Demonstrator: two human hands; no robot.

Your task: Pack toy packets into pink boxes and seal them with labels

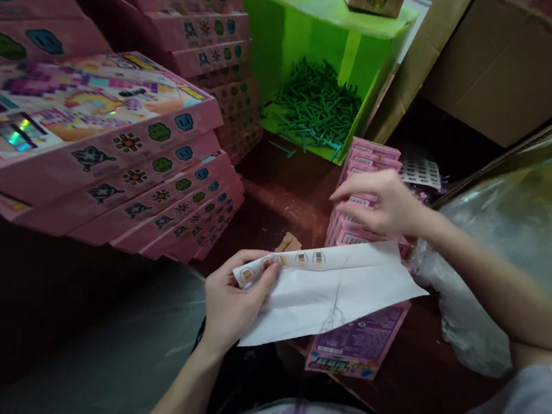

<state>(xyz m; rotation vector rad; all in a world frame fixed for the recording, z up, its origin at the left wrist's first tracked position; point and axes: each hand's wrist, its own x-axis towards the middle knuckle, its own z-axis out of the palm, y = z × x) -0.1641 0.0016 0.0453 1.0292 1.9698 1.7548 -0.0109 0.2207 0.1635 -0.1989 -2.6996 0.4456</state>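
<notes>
At the near edge of the dark counter (302, 197), a white sticker sheet (330, 293) lies angled across a flat pink box (357, 342), with a row of round stickers (300, 259) along its upper edge. The left hand (233, 298) pinches the sheet's left end between thumb and fingers. The right hand (386, 203) rests with curled fingers on top of a row of small pink boxes (361, 197) standing on edge just behind the sheet; whether it grips one cannot be told. The flat box overhangs the counter's front edge slightly. Left of the hands, a leaning stack of large pink boxes (113, 148) crowds in, leaving a narrow strip of bare counter between stack and row. Behind stands a green bin (314, 45) holding green sticks (314, 108). A clear plastic bag (516, 241) closes off the right side, against the forearm.
</notes>
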